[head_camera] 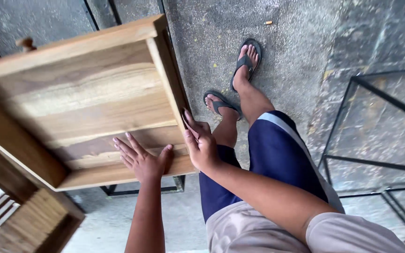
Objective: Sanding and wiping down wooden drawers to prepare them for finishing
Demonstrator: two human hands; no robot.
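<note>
Grey speckled concrete floor fills the background, darker and stained toward the right. We look down on a shallow wooden drawer, open side up and tilted, filling the left half of the view; a small round knob shows at its far left edge. Our left hand lies flat, fingers spread, against the pale boards of the drawer's inner bottom near its near rim, pressing rather than gripping. Our right hand is curled over the right side wall, fingers wrapped around the edge, so it grips the drawer there. This pairing suggests that one hand carries and steers the piece while the other steadies its broad face.

Below the drawer a dark metal frame stands on the floor, mostly covered; whether the drawer rests on it or is held clear of it we cannot tell. At near left, slatted wooden pieces are cut off by the picture edge. To the right stands a black metal frame with glass-like panels, also cropped, and its full shape is hard to make out.

Our legs in dark blue shorts and two feet in flip-flops occupy the middle. A small bit of litter, possibly a cigarette end, lies far on the floor.
</note>
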